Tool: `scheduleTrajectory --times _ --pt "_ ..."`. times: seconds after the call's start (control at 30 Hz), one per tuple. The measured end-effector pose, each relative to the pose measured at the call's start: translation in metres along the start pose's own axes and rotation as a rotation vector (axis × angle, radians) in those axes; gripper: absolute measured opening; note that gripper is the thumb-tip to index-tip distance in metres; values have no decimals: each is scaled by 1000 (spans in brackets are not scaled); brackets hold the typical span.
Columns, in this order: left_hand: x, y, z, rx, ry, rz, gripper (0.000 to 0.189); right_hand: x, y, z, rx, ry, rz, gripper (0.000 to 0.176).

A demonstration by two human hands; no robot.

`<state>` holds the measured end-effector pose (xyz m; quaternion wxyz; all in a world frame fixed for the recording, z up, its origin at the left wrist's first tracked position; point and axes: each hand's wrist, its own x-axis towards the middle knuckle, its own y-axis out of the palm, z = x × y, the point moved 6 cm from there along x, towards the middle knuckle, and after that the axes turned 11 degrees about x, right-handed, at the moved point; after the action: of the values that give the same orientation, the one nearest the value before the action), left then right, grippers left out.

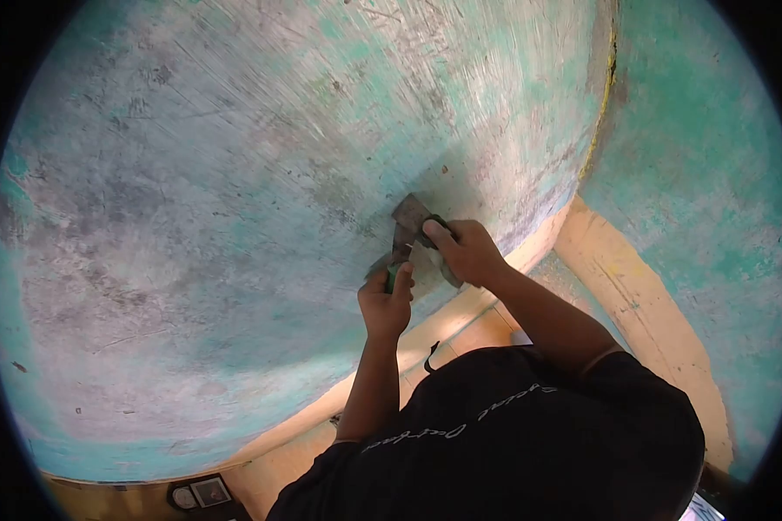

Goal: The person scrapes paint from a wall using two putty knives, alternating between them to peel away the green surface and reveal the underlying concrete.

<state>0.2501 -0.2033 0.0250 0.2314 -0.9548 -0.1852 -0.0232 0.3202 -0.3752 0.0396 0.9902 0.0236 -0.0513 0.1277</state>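
Observation:
My left hand [385, 308] is closed around the green handle of a putty knife [402, 239], whose blade points up. My right hand [467, 252] grips a second, wider putty knife [412, 210] by its dark handle, thumb pressed along the top. The two stained blades meet or overlap in front of a scuffed blue-green wall [235, 208]. Grey smears and streaky marks cover much of that painted surface.
A peach-coloured band [447, 321] runs along the wall's lower edge, with floor tiles below it. To the right, past a yellowish corner line [606, 95], stands another green wall [695, 165]. A dark framed object [208, 493] sits at the lower left.

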Motion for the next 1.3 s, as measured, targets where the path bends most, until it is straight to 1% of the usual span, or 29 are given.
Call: scheduleTrajectory --times 0.1,0.2,0.27,0.3,0.4,0.47,0.5,0.57,0.6,0.67,0.77,0.8,0.9,0.93,1.0,1.03,1.1,1.13,1.23,1.27,1.3 --pt "-2 -10 -9 -3 -32 -20 25 6 1 -28 -2 43 -20 51" --pt "-1 -26 -18 -116 20 -89 25 -11 -9 -59 -39 141 -53 52" --pt "2 -29 -18 -54 53 -98 25 -24 -12 -64 -23 225 -69 53" --pt "2 -28 -16 -26 66 -97 25 -23 -11 -53 -5 184 -59 53" --pt "4 -6 5 204 33 75 23 -8 -5 -6 40 62 -23 55" --pt "2 -1 7 167 21 57 23 5 -2 14 62 -35 19 56" --pt "3 0 4 147 19 47 23 6 -4 13 26 -34 18 56" --pt "3 -11 -10 34 44 -38 23 9 -2 4 -44 -24 24 57" --pt "3 -17 -16 -25 52 -87 23 6 -3 -8 -60 37 14 57" --pt "4 -22 -17 3 62 -96 22 -10 -7 -35 -93 157 12 57" --pt "1 -21 -12 0 56 -138 23 -23 -11 -50 -54 280 10 57" --pt "-1 -16 -8 -9 52 -146 23 -23 -13 -44 52 268 -44 56" --pt "0 5 1 151 25 5 24 -5 -15 4 30 -15 -39 51" --pt "0 6 3 176 68 -6 23 -6 -11 21 138 97 10 49" --pt "6 3 3 224 167 -36 23 6 -10 14 55 55 20 52" --pt "7 -2 -5 158 148 -54 23 11 -8 7 14 32 26 54" --pt "6 -17 -24 25 108 -100 22 4 -12 -15 -57 49 -15 54" --pt "7 -21 -26 45 129 -110 22 -2 -14 -25 -94 58 -29 55" --pt "3 -20 -19 -67 85 -135 22 -18 -16 -45 4 193 -88 54" --pt "3 -16 -18 23 74 -111 23 -19 -18 -41 15 158 -127 53" --pt "2 -12 -15 113 59 -83 24 -19 -17 -24 18 113 -115 52"
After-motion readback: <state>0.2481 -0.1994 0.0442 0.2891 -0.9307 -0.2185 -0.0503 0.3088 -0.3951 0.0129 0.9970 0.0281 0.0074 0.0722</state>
